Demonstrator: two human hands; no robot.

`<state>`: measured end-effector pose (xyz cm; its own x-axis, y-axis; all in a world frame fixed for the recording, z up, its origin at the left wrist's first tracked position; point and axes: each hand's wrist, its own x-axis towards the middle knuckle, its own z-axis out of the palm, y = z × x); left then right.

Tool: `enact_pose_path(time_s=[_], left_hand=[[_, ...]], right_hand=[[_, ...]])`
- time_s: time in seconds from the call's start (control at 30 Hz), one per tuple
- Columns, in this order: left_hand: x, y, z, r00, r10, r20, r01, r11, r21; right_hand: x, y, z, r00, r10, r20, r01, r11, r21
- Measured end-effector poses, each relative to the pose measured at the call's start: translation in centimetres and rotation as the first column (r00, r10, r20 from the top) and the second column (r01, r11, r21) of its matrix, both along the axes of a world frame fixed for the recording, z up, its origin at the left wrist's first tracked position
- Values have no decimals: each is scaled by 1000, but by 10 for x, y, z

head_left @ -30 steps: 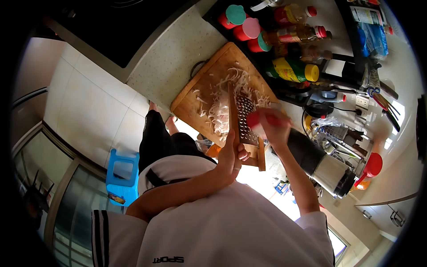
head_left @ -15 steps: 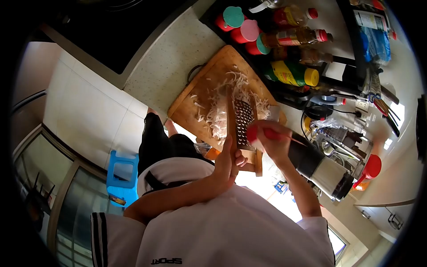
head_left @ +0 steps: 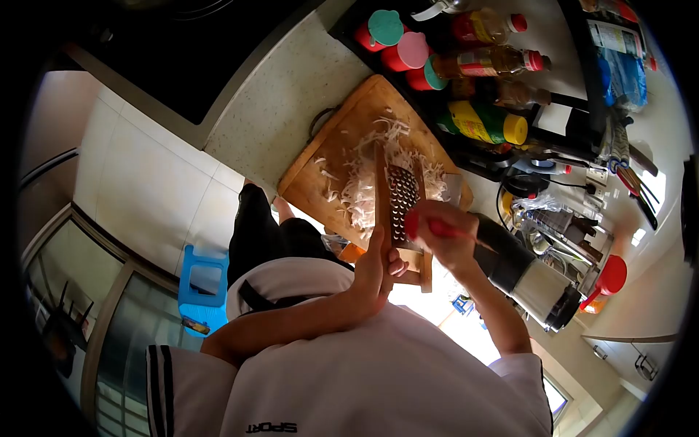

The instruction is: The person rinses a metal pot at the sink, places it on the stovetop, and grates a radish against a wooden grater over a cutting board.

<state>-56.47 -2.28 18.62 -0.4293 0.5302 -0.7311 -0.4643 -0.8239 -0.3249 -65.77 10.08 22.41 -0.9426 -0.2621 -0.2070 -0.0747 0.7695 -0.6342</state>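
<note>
My left hand (head_left: pixel 377 271) is closed around the lower end of a wooden-framed grater (head_left: pixel 403 200). The grater leans over a wooden cutting board (head_left: pixel 320 156), its metal face full of raised holes. My right hand (head_left: pixel 450 237) is closed on a red holder (head_left: pixel 413 224) with a red handle, pressed against the lower part of the grating face. What sits under the holder is hidden. Pale white shreds (head_left: pixel 358 200) lie heaped on the board around and beneath the grater, with a few strands scattered to the left.
Bottles (head_left: pixel 486 122) and lidded red jars (head_left: pixel 404 51) crowd a black rack beyond the board. A black and silver cylindrical appliance (head_left: pixel 528 284) is beside my right forearm. The black stove (head_left: pixel 167 58) lies at upper left, and a blue stool (head_left: pixel 204 291) is on the floor.
The whole view has shifted slightly to the right. Both hands keep their hold, and the red holder stays near the lower part of the grater.
</note>
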Motion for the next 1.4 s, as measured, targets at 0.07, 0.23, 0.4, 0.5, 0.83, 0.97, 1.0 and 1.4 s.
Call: enact_pose_path(time_s=[0.07,0.23,0.4,0.5,0.83,0.97,1.0,1.4], left_hand=[[1,2,1,998,-33,57,34,999,-14],[-5,-1,2,991,-134,20,134,990,-33],[-3,-2,0,998,-43,45,42,998,36],[2,-2,-5,1000,-22,-16,23,999,27],[7,1,-13,985,-161,-57,159,986,-48],[7,1,-10,989,-135,-61,132,990,-42],[6,2,-9,991,-129,-40,127,990,-54],[7,1,-13,992,-92,-84,90,996,-22]], right_hand=[[-28,-3,-34,995,-98,0,97,985,140],[-85,18,-103,989,-10,-144,26,994,107],[-22,4,17,981,142,134,-145,989,8],[5,19,-17,996,75,40,-69,989,-127],[-73,34,-80,995,-56,-81,60,997,57],[-3,21,12,951,218,218,-184,968,-168],[10,17,5,978,208,-4,-206,966,-158],[-61,8,-56,980,70,-186,-60,997,57]])
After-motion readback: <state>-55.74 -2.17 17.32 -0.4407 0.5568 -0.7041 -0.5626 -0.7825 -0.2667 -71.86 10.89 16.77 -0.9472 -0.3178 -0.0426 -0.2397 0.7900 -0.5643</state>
